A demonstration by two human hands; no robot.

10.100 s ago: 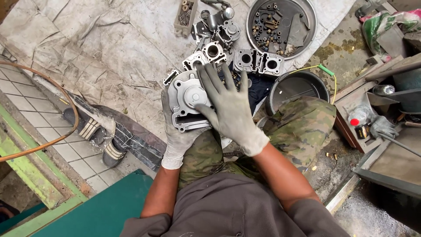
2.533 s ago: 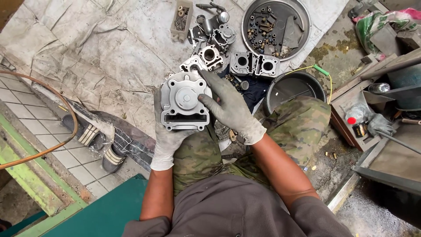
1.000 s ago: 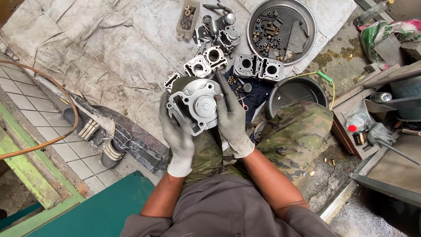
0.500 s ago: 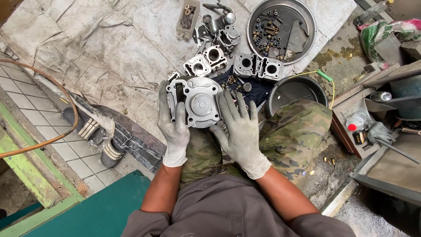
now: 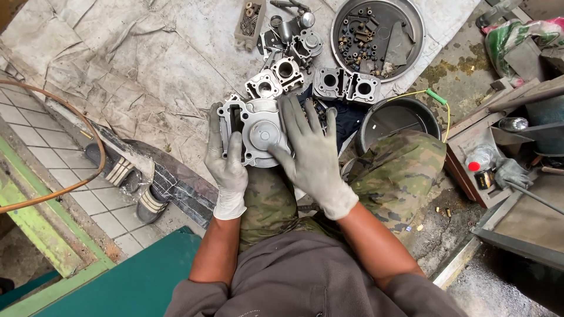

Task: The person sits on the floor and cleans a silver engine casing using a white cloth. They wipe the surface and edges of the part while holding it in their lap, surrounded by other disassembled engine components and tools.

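Grey cast-metal engine cylinder block (image 5: pixel 258 132) over lap, above crumpled grey tarp's (image 5: pixel 147 70) near edge. Left hand (image 5: pixel 226 167) clasps block's left side; right hand (image 5: pixel 311 158) lies flat, fingers spread, nothing clenched. Best: support underneath, keep face level.

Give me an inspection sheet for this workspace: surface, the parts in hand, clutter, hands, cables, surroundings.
Surface: creased grey tarp on the ground, tiles at its left edge.
Job's things: grey metal casting, held over the knees between both hands.
Clutter: four small blocks with bores; round tray of bolts and bits; small box of hardware; empty black pan.
Hands: both gloved; left hand grips the casting's left edge, right hand lies flat on its right side, fingers spread.
Cables: orange hose curving on the left; yellow wire by the pan.
Surroundings: sandals; green board; wooden crate with a bottle on the right.
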